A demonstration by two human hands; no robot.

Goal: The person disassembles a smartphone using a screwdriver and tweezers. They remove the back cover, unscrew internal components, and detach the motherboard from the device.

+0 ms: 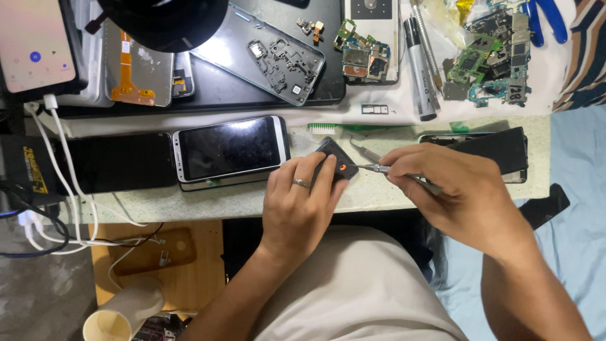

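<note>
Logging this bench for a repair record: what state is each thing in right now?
Left hand: pinning the small black rectangular part.
Right hand: gripping the thin metal screwdriver, tip on the part.
White-framed smartphone: screen dark, face up.
Clear phone back cover: stripped, lying open.
Green circuit boards: removed, piled loose.

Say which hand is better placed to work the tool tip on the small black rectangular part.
Right, likely. The right hand grips the thin metal screwdriver, tip at the small black rectangular part. The left hand is pinning that part to the pale worktop.
</note>
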